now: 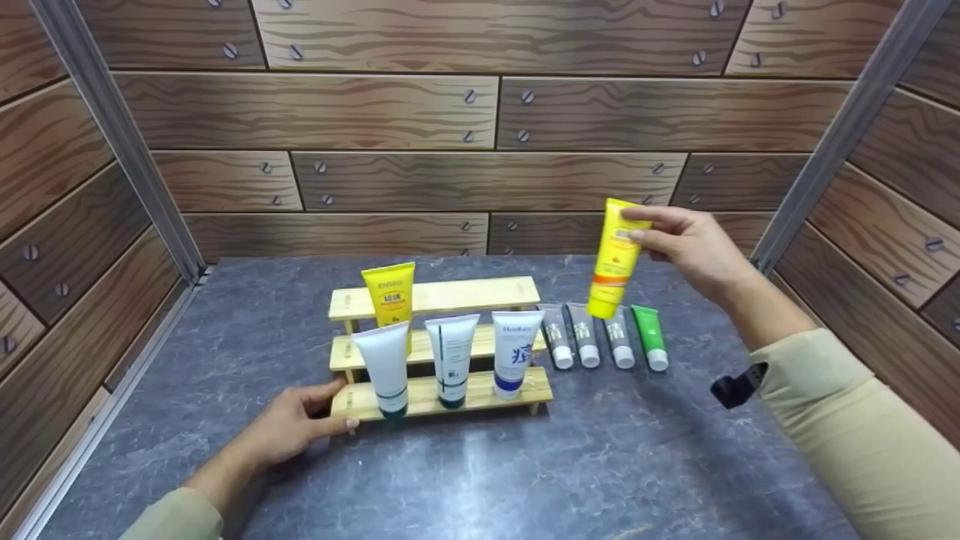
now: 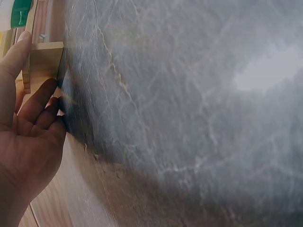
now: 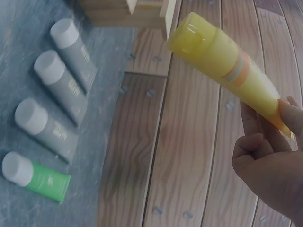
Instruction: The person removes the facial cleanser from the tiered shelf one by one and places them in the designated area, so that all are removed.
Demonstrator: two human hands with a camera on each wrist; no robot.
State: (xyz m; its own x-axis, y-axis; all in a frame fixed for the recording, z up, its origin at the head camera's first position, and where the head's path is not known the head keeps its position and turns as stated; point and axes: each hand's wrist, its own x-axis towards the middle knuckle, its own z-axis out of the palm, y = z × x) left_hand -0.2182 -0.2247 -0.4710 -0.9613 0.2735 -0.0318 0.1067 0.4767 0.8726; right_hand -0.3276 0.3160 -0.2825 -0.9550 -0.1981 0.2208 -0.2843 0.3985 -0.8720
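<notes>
Held up off the table, a yellow squeeze tube (image 1: 616, 259) is pinched near its flat end between the thumb and fingers of my right hand (image 1: 694, 244). Its cap points down. My left hand (image 1: 292, 424) grips the left end of the lowest step of a three-step wooden rack (image 1: 442, 295); in the left wrist view the thumb (image 2: 19, 52) lies along the wood. Another yellow tube (image 1: 391, 292) stands on the middle step, partly hidden. On the bottom step stand a white tube (image 1: 384, 367), a second white tube (image 1: 452, 356) and a blue-and-white tube (image 1: 517, 349).
Right of the rack, several grey tubes (image 1: 583, 337) with white caps lie in a row on the dark marbled table (image 1: 480, 480). A green tube (image 1: 648, 334) lies at the row's right end. Wood-patterned walls (image 1: 405, 112) enclose the table at the back and sides.
</notes>
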